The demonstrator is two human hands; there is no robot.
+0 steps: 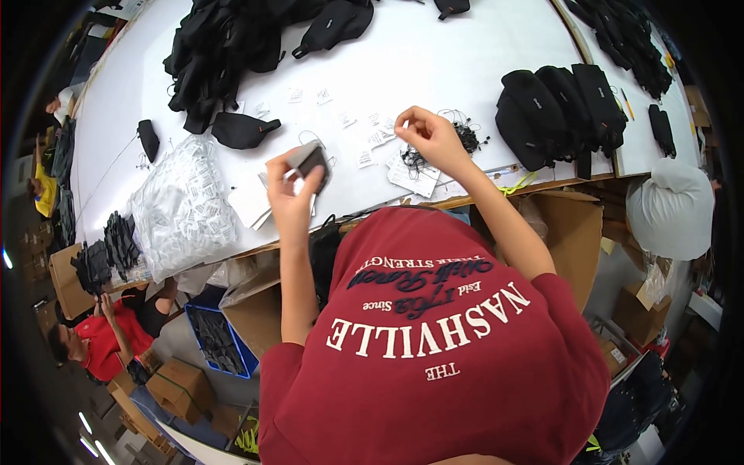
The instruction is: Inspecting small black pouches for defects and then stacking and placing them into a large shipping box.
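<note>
The cards (313, 160), a small grey-and-black packet, are in the left hand (290, 187), above the near part of the counter (434, 58); the fingers pinch them against the thumb. Taking the cards as the clock's centre, the right hand (434, 141) hangs at 3 o'clock, thumb and forefinger brought close together; whether they pinch anything thin, one cannot tell. Just beyond it lie tangled black cords (471, 139), near a white stack (415, 180). Loose labels (364, 158) lie scattered around 2 o'clock, with more white sheets (249, 206) at 8.

The work looks partway along. Farther out at 3 o'clock, several black pouches (535, 116) stand in a neat row, seemingly the handled share, though no tags can be made out on them. Much seems left: a large heap (221, 58) of black pieces at 11 o'clock, a single pouch (242, 130) at 10, and a clear sack (184, 209) full of labels at 8, well supplied.
</note>
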